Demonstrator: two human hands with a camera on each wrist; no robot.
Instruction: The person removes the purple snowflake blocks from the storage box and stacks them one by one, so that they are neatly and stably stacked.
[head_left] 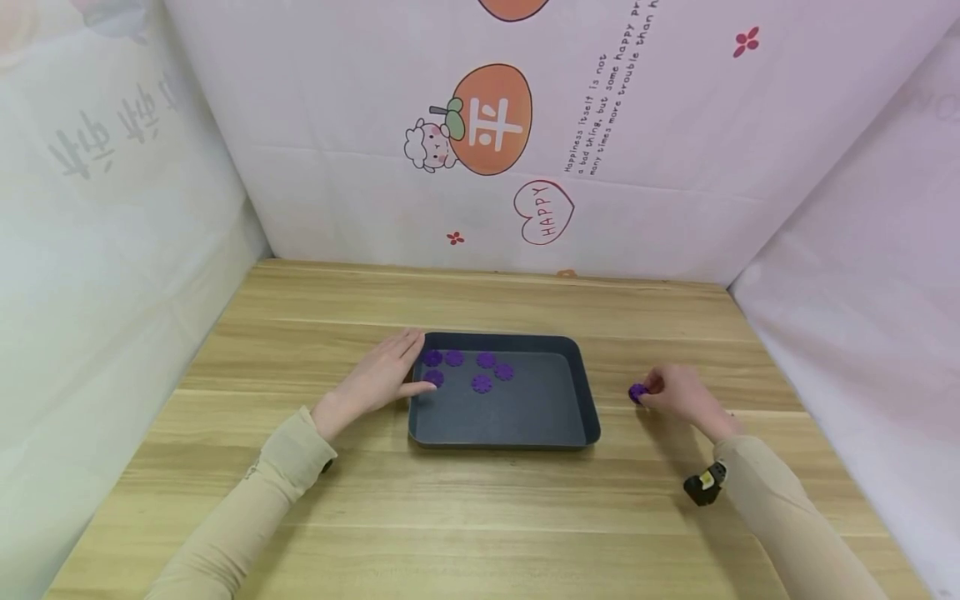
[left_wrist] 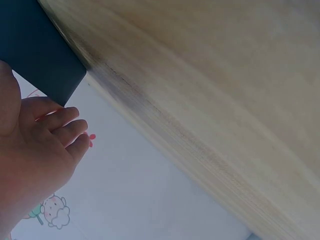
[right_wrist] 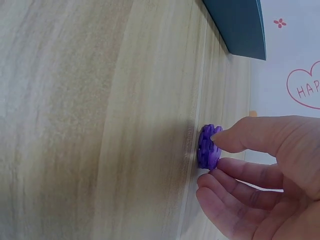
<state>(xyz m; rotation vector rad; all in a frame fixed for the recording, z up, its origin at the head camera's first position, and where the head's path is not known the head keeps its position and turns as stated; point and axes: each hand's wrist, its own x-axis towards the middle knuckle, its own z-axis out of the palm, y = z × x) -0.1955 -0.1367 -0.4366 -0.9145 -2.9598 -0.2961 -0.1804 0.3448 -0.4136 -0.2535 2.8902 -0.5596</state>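
In the head view a dark grey rectangular tray [head_left: 517,408] stands on the table. Several purple notched discs [head_left: 482,383] lie flat inside it, toward its far left. My left hand [head_left: 378,371] rests at the tray's left rim, fingers fairly straight along the far left corner and thumb reaching over the rim beside a disc. To the right of the tray, my right hand [head_left: 682,398] pinches a small stack of purple notched discs [right_wrist: 209,147] between thumb and fingertips. The right wrist view shows the stack on edge; how many discs it has I cannot tell.
The wooden table [head_left: 450,517] meets a printed white cloth [head_left: 645,217] at the back, with more pale cloth at both sides. A small black device [head_left: 703,487] sits at the right wrist.
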